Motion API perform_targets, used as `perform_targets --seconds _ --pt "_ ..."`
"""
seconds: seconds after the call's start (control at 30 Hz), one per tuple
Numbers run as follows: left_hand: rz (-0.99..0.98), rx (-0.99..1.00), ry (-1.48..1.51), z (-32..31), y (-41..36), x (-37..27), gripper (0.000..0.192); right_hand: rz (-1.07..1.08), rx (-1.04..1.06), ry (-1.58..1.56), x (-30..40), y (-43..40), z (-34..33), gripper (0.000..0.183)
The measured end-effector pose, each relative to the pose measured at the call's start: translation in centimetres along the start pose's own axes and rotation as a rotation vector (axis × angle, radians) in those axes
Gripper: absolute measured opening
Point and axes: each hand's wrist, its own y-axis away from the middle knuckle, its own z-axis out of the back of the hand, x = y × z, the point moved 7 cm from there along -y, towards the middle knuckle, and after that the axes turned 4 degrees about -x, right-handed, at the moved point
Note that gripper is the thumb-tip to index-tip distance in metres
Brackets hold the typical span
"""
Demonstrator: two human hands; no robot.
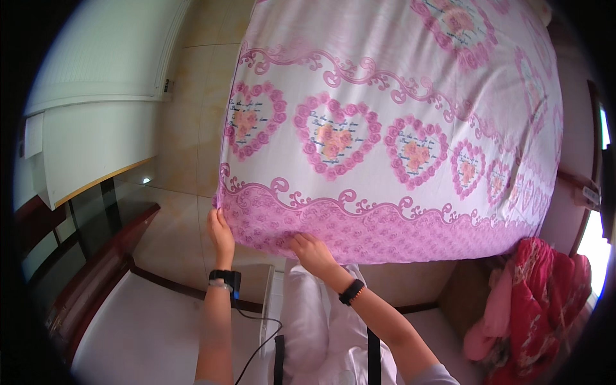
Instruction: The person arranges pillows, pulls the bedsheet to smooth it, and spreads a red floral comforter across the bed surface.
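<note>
A pink and white bed sheet (346,192) printed with rose hearts and scrolls covers a bed in front of me. At its near left corner, my left hand (222,236) has its fingers on the sheet's side edge; whether they pinch the cloth is hard to tell. My right hand (313,252) lies further right on the pink border near the front edge, fingertips bent against the fabric and partly hidden. Soft creases run across the far right part of the sheet. Both wrists wear black bands, and a cable runs from the left one.
A white cabinet (96,134) stands at the left, over tiled floor (180,144). Dark red wooden furniture (106,255) is at the lower left. Red and pink bedding (539,298) is heaped at the lower right, by the bed's corner. A black cable (262,344) hangs beside my legs.
</note>
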Motion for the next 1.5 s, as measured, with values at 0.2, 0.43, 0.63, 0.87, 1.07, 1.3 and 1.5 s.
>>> perform_targets --seconds 0.2,0.43,0.63,0.87,1.07,1.3,1.5 --pt "0.025 0.025 -0.061 -1.9 0.1 -0.5 0.020 -0.067 -0.009 0.027 -0.8 -1.2 -0.6 0.011" --pt "-0.477 0.042 -0.746 -0.4 2.7 -9.5 0.049 -0.299 0.136 -0.195 -4.2 2.2 -2.8 0.015" --pt "-0.267 0.901 -0.418 2.6 8.5 -12.5 0.061 -0.755 -0.033 -0.317 -8.0 18.7 5.5 0.026" --pt "-0.489 1.023 -0.365 4.9 10.8 -15.2 0.031 -1.394 -0.719 -0.221 -8.5 45.0 15.6 0.023" --pt "-0.567 1.086 -0.302 3.6 15.8 -17.7 0.030 -1.310 -0.953 -0.285 -6.2 52.3 15.8 0.021" --pt "0.126 1.558 -0.396 5.4 28.9 -20.2 0.034 -1.309 -0.889 -0.658 -11.7 59.8 6.0 0.027" --pt "-0.015 1.480 -0.275 8.1 31.3 -16.8 0.020 -1.415 -0.850 -0.693 -16.0 68.0 5.1 0.025"
